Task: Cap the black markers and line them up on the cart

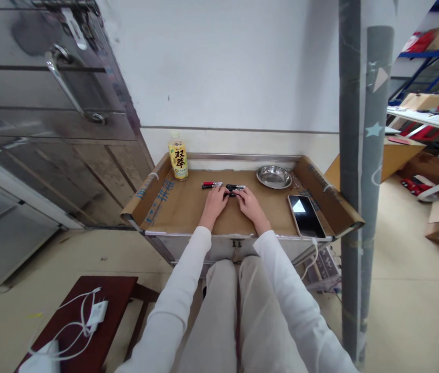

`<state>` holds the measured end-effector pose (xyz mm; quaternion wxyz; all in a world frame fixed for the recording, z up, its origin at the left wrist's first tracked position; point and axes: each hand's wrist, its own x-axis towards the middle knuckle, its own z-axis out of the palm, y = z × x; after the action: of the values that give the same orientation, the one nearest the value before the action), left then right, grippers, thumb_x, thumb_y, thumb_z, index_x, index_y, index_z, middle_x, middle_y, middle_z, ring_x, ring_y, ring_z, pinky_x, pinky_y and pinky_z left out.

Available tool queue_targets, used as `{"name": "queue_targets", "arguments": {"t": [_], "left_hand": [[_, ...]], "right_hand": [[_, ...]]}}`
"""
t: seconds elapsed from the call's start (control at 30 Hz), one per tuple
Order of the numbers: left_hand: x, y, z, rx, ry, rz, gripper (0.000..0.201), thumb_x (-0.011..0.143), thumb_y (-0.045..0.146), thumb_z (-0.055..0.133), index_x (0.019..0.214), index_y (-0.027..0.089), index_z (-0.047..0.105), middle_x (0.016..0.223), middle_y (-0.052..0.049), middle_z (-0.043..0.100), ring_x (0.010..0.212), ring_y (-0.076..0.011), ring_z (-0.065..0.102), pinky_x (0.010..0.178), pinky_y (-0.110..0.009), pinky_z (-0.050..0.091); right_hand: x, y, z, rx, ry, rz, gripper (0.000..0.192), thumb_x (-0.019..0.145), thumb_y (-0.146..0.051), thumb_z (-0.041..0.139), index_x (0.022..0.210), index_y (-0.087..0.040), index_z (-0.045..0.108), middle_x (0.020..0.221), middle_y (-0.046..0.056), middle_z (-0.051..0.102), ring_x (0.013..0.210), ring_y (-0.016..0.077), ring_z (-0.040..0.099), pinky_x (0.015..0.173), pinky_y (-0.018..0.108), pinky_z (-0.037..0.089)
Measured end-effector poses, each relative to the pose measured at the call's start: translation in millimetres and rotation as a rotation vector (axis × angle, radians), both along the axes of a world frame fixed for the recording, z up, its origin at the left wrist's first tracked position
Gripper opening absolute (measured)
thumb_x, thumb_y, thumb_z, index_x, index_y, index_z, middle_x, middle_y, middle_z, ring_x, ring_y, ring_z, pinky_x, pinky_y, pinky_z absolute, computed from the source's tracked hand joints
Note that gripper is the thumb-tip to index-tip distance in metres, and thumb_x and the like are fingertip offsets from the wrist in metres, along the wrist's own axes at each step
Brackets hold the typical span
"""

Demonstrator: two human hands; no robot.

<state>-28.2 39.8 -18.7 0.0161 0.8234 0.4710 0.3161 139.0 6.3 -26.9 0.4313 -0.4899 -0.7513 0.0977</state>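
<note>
Both arms stretched straight forward from the bottom of the frame, white sleeves converging toward the centre of the cardboard-lined counter (188,212). Left hand (215,203) palm down, wrist straight, fingers together and curled lightly onto the cardboard, tips touching a dark pen (232,194) lying between the two hands. Right hand (249,203) also palm down, angled slightly inward, fingers bunched at the same pen from the other side; too small to tell whether either hand truly grips it or merely rests on it. Just above the hands, in the centre of the frame, two more pens lying flat: a red-capped pen (212,184) to the left and a black pen (235,186) to the right, close to each other, near the fingertips but apart from them. Yellow-labelled drink bottle (178,157) upright in the upper left corner of the counter. Shallow metal bowl (274,176) at the upper right of the counter, well apart from the hands. Phone (306,215) flat at the right edge, screen up, cable running off the front. Grey post (363,171) standing at the right of the frame, dark red stool (99,316) with a white charger at lower left.
</note>
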Motion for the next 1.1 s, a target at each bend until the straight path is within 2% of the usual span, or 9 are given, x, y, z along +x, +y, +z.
{"name": "queue_targets", "arguments": {"t": [0.3,0.53,0.93,1.1], "left_hand": [[1,-5,6.1,0.007,-0.044,-0.045,0.019,0.086,0.008,0.051,0.100,0.017,0.060,0.109,-0.012,0.061,0.112,-0.0266,0.057,0.099,-0.042,0.044],[1,-3,4.8,-0.020,-0.025,-0.094,0.007,0.087,0.016,0.059,0.092,0.020,0.062,0.103,-0.009,0.061,0.108,-0.0264,0.058,0.098,-0.043,0.045],[1,1,1.8,0.014,-0.060,-0.055,0.004,0.088,0.017,0.056,0.085,0.019,0.058,0.096,-0.009,0.060,0.095,-0.0238,0.060,0.091,-0.040,0.048],[1,-2,2.7,0.014,-0.061,-0.097,0.004,0.086,0.016,0.057,0.087,0.020,0.059,0.095,-0.008,0.059,0.098,-0.0236,0.059,0.093,-0.039,0.047]], "right_hand": [[0,3,-1.5,0.015,-0.094,0.009,0.031,0.090,-0.013,0.047,0.113,-0.020,0.067,0.113,0.011,0.063,0.109,0.0213,0.056,0.101,0.039,0.044],[3,4,-0.7,0.006,-0.061,-0.005,0.025,0.089,-0.012,0.049,0.106,-0.020,0.066,0.108,0.009,0.064,0.104,0.0210,0.056,0.097,0.037,0.044],[3,-2,5.3,0.023,-0.107,-0.152,0.026,0.088,-0.014,0.046,0.101,-0.019,0.067,0.104,0.010,0.061,0.097,0.0241,0.054,0.093,0.038,0.043],[4,-6,7.9,-0.046,-0.171,-0.256,0.029,0.084,-0.006,0.042,0.083,-0.019,0.068,0.093,0.010,0.060,0.090,0.0230,0.052,0.088,0.035,0.041]]}}
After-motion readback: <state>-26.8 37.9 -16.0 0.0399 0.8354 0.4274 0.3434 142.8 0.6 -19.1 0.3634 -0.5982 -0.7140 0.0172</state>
